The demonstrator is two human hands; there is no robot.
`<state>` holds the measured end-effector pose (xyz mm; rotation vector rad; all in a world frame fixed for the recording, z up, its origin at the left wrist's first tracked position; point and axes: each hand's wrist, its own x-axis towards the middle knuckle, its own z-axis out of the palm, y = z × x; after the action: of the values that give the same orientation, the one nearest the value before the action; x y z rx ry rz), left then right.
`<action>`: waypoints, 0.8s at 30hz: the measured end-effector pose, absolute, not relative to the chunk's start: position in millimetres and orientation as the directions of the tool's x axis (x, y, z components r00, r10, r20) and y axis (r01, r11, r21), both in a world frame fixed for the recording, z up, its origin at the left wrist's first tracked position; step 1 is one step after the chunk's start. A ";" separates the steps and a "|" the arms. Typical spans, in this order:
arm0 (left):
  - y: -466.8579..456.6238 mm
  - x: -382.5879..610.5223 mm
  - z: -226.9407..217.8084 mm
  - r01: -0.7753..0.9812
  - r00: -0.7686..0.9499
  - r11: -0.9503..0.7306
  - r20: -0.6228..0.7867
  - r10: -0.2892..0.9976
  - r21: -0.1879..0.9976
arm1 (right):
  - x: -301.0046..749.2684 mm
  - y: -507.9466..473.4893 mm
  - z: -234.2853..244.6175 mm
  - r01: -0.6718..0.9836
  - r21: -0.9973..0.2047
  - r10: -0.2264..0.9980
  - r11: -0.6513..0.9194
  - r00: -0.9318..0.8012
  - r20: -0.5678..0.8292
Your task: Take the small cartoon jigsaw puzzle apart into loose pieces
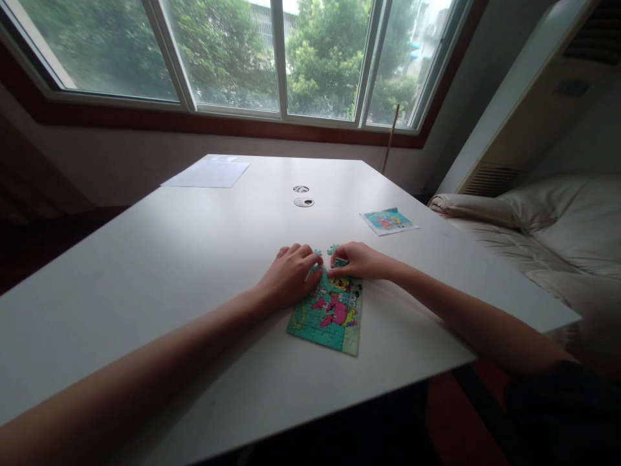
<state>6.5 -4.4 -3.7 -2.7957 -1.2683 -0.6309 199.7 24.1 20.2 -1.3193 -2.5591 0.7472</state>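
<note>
Nearest the edge of the broad white desk (pixel 145 272) lies a small rectangular cardboard jigsaw puzzle (pixel 330 320), flat and turned slightly askew. It is mostly assembled, with a teal ground, a pink cartoon figure in the middle, touches of yellow and black above it, and a pale green strip along its right side. Its upper edge disappears under both hands. The left hand (pixel 290 273) rests palm down on the puzzle's top left corner, fingers loosely bent and held close together, gripping nothing. The right hand (pixel 359 261) meets it from the other side, fingers curled, thumb and fingertips pinching a small teal puzzle piece (pixel 340 262) right at the puzzle's top edge. Just beyond the fingertips two loose teal pieces (pixel 332 248) sit on the bare desk. Farther right lies a small printed picture card (pixel 389 221) in the same colours. Past the middle are two round grey cable covers (pixel 303 202), and at the far left corner a pale sheet of paper (pixel 207 173). A cream quilted bed (pixel 543 226) stands to the right, and a wide window (pixel 272 58) shows green trees.
</note>
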 end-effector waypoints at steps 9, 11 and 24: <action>-3.8 7.2 -3.8 0.729 0.598 -0.671 0.350 0.721 0.135 | 200.3 22.5 20.1 0.726 -0.444 0.804 0.525 -0.594 -0.019; -3.9 7.3 -3.8 0.731 0.600 -0.671 0.348 0.721 0.129 | 200.5 22.2 20.1 0.740 -0.417 0.810 0.528 -0.586 -0.013; -3.1 7.0 -6.0 0.736 0.607 -0.668 0.328 0.724 0.113 | 200.6 19.8 22.4 0.766 -0.350 0.805 0.540 -0.591 -0.052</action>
<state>7.0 -3.1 -6.0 -2.7863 -1.2661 -0.5452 200.6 19.8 22.4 -1.3595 -2.6543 0.5164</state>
